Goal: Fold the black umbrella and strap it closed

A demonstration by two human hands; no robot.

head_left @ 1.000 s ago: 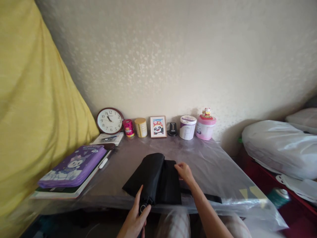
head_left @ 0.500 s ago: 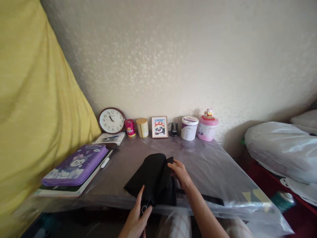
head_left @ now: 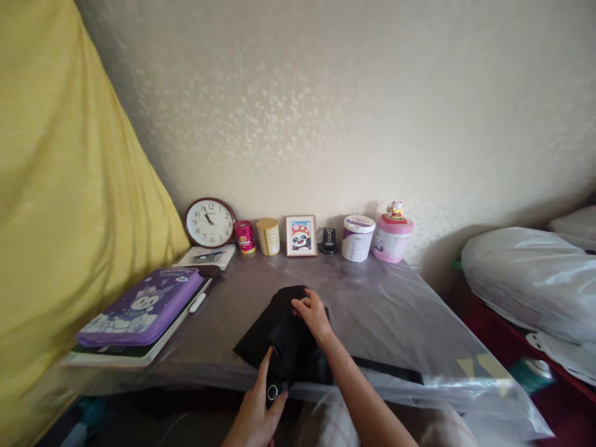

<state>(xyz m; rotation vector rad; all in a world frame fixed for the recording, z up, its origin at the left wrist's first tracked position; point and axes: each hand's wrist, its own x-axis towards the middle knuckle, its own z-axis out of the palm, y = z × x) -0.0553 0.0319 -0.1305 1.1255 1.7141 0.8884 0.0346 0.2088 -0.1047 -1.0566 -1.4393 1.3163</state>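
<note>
A black folding umbrella [head_left: 265, 326] lies loosely folded at the table's front edge, its canopy panels spread on the surface. My left hand [head_left: 261, 400] is wrapped round its black handle, which has a silver ring on the end. With the fingertips of my right hand [head_left: 314, 313] I pinch the black canopy cloth near its far end, laying a panel over toward the left. To the right, partly behind my right forearm, a flat black strip [head_left: 391, 370] rests along the front edge; whether it joins the umbrella is hidden.
A purple case [head_left: 144, 307] lies on books at left. Along the wall stand a clock [head_left: 210, 222], a pink can [head_left: 244, 237], a yellow tin [head_left: 268, 237], a framed panda picture [head_left: 301, 236], a black device [head_left: 328, 241] and two tubs [head_left: 357, 239]. Clear plastic [head_left: 386, 298] covers the table.
My right hand has moved left, carrying a canopy panel over the umbrella's middle. My left hand stays on the handle, nearly still.
</note>
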